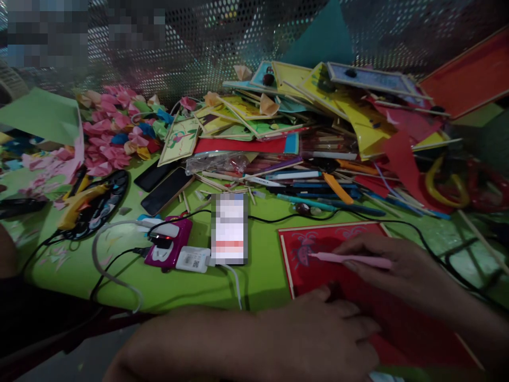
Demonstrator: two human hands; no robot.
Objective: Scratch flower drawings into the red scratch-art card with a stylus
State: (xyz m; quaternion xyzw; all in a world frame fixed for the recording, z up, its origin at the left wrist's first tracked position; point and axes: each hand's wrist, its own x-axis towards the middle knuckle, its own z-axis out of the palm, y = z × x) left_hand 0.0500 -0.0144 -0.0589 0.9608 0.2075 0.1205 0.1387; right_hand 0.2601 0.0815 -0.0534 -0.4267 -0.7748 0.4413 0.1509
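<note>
My right hand (392, 270) grips a pink pen (358, 260), its tip at a small drawing (303, 255) near the top left of a red sheet (366, 313). The drawing has a pinkish body with thin bluish-grey lines around it. Thin pale sticks edge the sheet, which lies on the green table (262, 286). Across the sheet's lower part rests my left hand (330, 331), open, palm down, fingers slightly apart and nothing visible in them. My left forearm reaches in from the bottom and hides the sheet's lower left corner.
A lit phone (229, 228) lies left of the sheet, beside a magenta power strip (169, 246) with chargers. A black cable (278, 216) crosses behind the sheet. Pens (302, 175), yellow-handled scissors (445, 183), framed pictures (310, 90) and pink paper flowers (107, 127) crowd the back.
</note>
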